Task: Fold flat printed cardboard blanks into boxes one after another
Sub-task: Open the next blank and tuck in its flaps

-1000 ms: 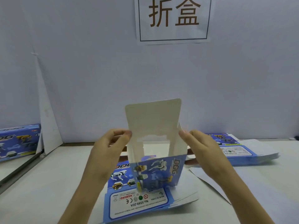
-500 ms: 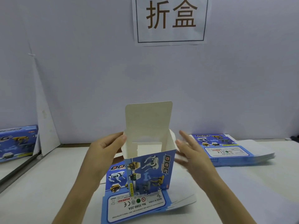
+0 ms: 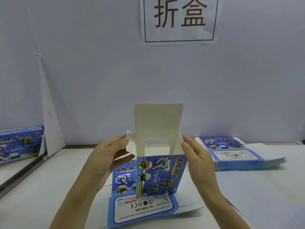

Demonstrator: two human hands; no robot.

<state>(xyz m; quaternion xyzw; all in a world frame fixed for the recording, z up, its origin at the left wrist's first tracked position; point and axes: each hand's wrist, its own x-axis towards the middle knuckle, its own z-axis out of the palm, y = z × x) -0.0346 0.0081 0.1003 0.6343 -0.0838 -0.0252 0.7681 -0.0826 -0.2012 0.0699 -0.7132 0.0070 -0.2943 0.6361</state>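
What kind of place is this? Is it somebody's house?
Probably a work table for folding boxes, not a home. A paper sign on the wall reads 折盒, a stack of flat blanks lies on the right, and a half-folded box is in the middle.

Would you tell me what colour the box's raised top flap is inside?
Top flap: plain off-white; head view.
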